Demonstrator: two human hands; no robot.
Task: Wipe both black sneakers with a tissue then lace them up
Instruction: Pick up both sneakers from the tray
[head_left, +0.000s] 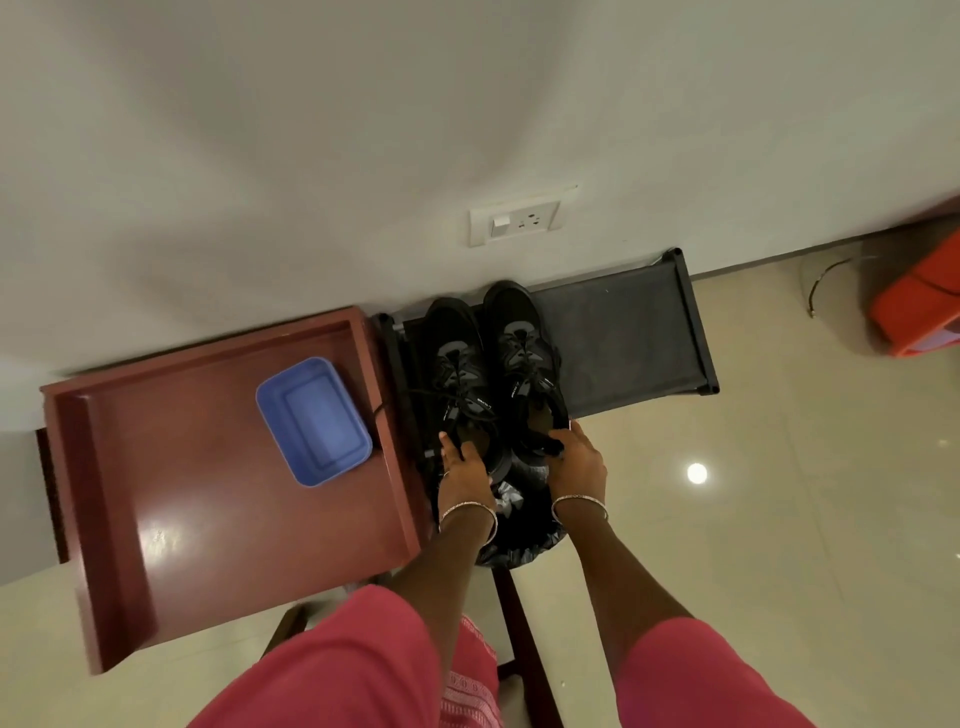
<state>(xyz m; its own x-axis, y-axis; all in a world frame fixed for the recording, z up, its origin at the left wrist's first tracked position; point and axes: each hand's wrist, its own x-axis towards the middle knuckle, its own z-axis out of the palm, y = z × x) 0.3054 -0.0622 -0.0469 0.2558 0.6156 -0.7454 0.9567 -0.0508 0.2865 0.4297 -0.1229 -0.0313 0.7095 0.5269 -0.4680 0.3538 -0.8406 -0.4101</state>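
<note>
Two black sneakers stand side by side, toes to the wall, on the left end of the black shoe rack (623, 332). The left hand (464, 462) grips the heel rim of the left sneaker (457, 364), and the right hand (576, 460) is curled over the heel of the right sneaker (524, 338). Their laces lie loose. Touching the rack's left side is a reddish wooden table (208, 493) carrying a blue plastic tub (314, 421). A black-lined bin (519, 540) sits just in front of the rack.

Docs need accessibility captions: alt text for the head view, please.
A person's left hand grips the heel of the left sneaker and the right hand that of the right sneaker, both black, on a black shoe rack by a white wall. A blue tub sits on the red-brown table alongside.
</note>
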